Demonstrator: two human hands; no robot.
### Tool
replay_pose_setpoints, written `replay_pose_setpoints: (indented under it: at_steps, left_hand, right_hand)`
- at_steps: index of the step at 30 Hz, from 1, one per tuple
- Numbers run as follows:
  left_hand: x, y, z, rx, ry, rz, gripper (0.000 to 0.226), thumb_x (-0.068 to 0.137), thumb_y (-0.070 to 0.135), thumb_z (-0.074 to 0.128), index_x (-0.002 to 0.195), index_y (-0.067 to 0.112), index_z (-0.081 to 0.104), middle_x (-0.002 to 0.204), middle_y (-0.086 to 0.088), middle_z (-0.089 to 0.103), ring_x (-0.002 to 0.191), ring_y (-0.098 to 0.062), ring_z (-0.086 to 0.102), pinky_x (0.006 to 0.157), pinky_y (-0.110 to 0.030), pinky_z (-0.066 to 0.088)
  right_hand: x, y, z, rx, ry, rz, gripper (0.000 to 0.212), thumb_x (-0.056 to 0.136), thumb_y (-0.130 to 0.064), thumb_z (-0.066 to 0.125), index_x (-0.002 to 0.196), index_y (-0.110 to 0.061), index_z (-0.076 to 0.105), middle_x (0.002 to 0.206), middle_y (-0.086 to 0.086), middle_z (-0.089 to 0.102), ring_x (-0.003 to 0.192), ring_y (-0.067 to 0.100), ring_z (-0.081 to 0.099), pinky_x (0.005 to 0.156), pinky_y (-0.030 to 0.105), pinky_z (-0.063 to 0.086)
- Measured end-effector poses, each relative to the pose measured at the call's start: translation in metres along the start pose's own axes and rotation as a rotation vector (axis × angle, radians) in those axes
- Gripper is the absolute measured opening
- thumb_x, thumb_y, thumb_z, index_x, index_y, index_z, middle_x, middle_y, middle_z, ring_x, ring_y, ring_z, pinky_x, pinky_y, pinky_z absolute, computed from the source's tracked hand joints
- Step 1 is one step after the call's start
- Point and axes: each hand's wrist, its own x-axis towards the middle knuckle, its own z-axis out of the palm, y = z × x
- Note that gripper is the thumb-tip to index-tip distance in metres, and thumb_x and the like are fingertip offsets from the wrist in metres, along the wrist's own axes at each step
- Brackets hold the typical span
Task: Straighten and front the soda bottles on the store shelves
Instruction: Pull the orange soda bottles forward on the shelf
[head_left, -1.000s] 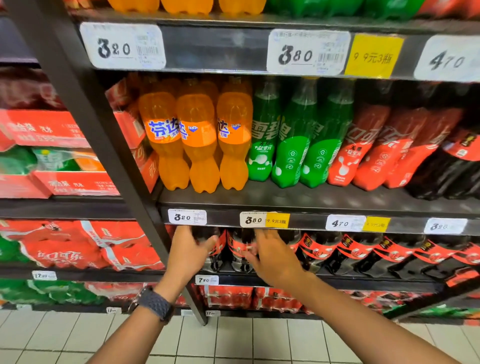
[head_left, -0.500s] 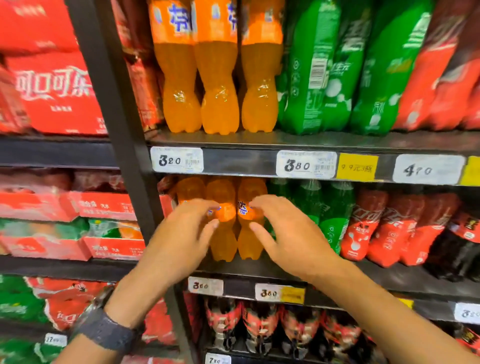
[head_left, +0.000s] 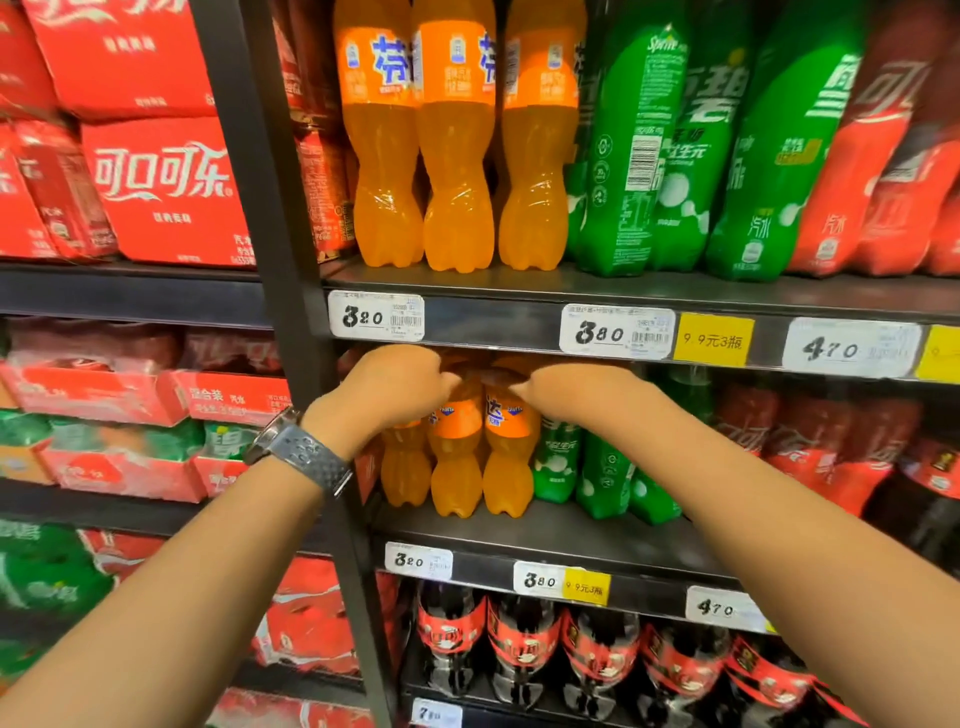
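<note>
1. My left hand (head_left: 395, 387) reached under the edge of the upper shelf, its fingers curled round the top of the middle orange bottle (head_left: 457, 457). The fingertips were hidden behind my knuckles.
2. My right hand (head_left: 571, 389) came in from the other side, fingers bent and pinched against the neck of the right orange bottle (head_left: 506, 467). It was not open flat.
3. Those two bottles stood upright and touching at the front of the middle shelf (head_left: 571, 540), their orange labels facing me.
4. A third orange bottle (head_left: 405, 467) stood just to their left, set a little further back, its top covered by my left hand.
5. Green bottles (head_left: 602, 467) stood right beside the orange ones, partly behind my right forearm.
6. My grey-strapped watch (head_left: 306, 452) sat on my left wrist, in front of the dark upright post (head_left: 291, 291).
7. On the shelf above, three larger orange bottles (head_left: 457, 182) stood in a row behind a 3.20 price tag (head_left: 376, 316).
8. Red cartons (head_left: 161, 187) filled the bay to the left of the post.
9. Dark cola bottles (head_left: 524, 644) with red labels lined the shelf below.
</note>
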Motion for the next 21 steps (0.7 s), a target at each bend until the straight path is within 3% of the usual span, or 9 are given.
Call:
replay_pose_setpoints:
  at_steps: [3,8,10,12,15,17,19,21]
  left_hand:
    - [0.006,-0.002,0.002,0.019,-0.007,-0.042,0.039,0.093,0.035,0.043,0.058,0.018,0.044,0.060,0.001,0.044,0.059,-0.013,0.044,0.053,-0.028,0.029]
    - [0.009,-0.003,0.003,-0.007,-0.016,-0.113,0.039,0.093,0.037,0.045,0.061,0.016,0.053,0.069,0.002,0.055,0.062,-0.011,0.047,0.052,-0.025,0.028]
    - [0.011,-0.002,0.002,0.011,-0.049,-0.122,0.037,0.094,0.039,0.043,0.084,0.011,0.066,0.093,-0.004,0.064,0.083,-0.020,0.058,0.066,-0.026,0.035]
    - [0.011,0.001,0.000,0.031,-0.081,-0.121,0.041,0.096,0.042,0.041,0.108,0.013,0.067,0.116,-0.009,0.064,0.105,-0.028,0.057,0.079,-0.032,0.036]
    - [0.009,0.000,-0.003,0.044,-0.116,-0.133,0.050,0.095,0.050,0.038,0.118,0.014,0.064,0.129,-0.011,0.059,0.115,-0.031,0.054,0.092,-0.039,0.040]
    - [0.007,-0.005,-0.003,0.008,-0.098,-0.131,0.045,0.094,0.050,0.040,0.096,0.015,0.068,0.117,-0.009,0.064,0.099,-0.027,0.059,0.085,-0.038,0.041]
    - [0.005,-0.007,-0.004,-0.015,-0.072,-0.131,0.042,0.095,0.047,0.040,0.067,0.021,0.056,0.087,-0.004,0.065,0.069,-0.014,0.052,0.071,-0.033,0.037]
    - [0.006,-0.007,-0.004,-0.006,-0.076,-0.142,0.043,0.096,0.045,0.039,0.063,0.021,0.051,0.071,0.003,0.055,0.063,-0.010,0.045,0.071,-0.032,0.035]
  right_hand:
    - [0.010,-0.001,-0.002,0.056,-0.043,0.064,0.047,0.105,-0.027,0.024,0.144,-0.002,0.034,0.152,0.014,0.030,0.139,0.028,0.030,0.111,0.037,0.021]
    - [0.018,0.007,0.001,0.111,-0.038,0.087,0.043,0.104,-0.022,0.027,0.141,-0.004,0.037,0.151,0.012,0.032,0.136,0.027,0.033,0.110,0.036,0.024]
    - [0.018,0.010,0.001,0.130,-0.021,0.093,0.043,0.103,-0.024,0.029,0.141,-0.005,0.038,0.151,0.013,0.032,0.135,0.029,0.035,0.109,0.036,0.025]
    - [0.015,0.010,-0.001,0.149,-0.002,0.096,0.045,0.103,-0.028,0.032,0.141,-0.005,0.037,0.150,0.015,0.034,0.133,0.031,0.038,0.106,0.037,0.029]
    - [0.008,0.009,-0.003,0.146,-0.009,0.093,0.043,0.103,-0.024,0.031,0.139,-0.003,0.040,0.148,0.016,0.037,0.130,0.030,0.042,0.102,0.035,0.033]
    - [0.004,0.011,-0.004,0.158,-0.046,0.093,0.044,0.103,-0.024,0.030,0.142,-0.003,0.036,0.150,0.015,0.034,0.133,0.029,0.037,0.105,0.034,0.030]
    - [0.002,0.014,-0.003,0.233,-0.044,0.072,0.050,0.103,-0.032,0.032,0.146,-0.008,0.030,0.153,0.013,0.028,0.137,0.029,0.033,0.107,0.035,0.029]
    - [-0.001,0.012,-0.002,0.293,0.011,0.077,0.050,0.102,-0.039,0.034,0.145,-0.012,0.032,0.151,0.011,0.032,0.132,0.030,0.039,0.101,0.035,0.035]
